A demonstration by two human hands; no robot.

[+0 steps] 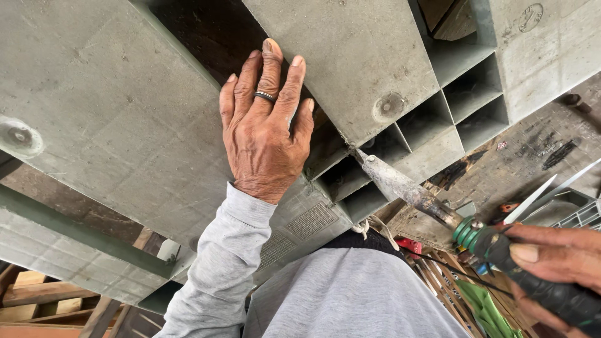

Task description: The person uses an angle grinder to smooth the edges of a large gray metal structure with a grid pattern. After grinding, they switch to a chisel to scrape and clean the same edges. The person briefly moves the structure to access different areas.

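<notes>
A mortar-crusted pointed trowel point(407, 188) with a green-collared black handle is clasped in the right hand point(551, 263) at the lower right, its tip set at a cell of the grey concrete block point(125, 112), on which the left hand point(266, 128) is laid flat, fingers spread.

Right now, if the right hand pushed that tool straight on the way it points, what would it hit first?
Most likely the grey plastic crate: the tool in the right hand already has its tip at a rib on the crate's edge, seemingly touching, though depth is hard to judge.
</notes>
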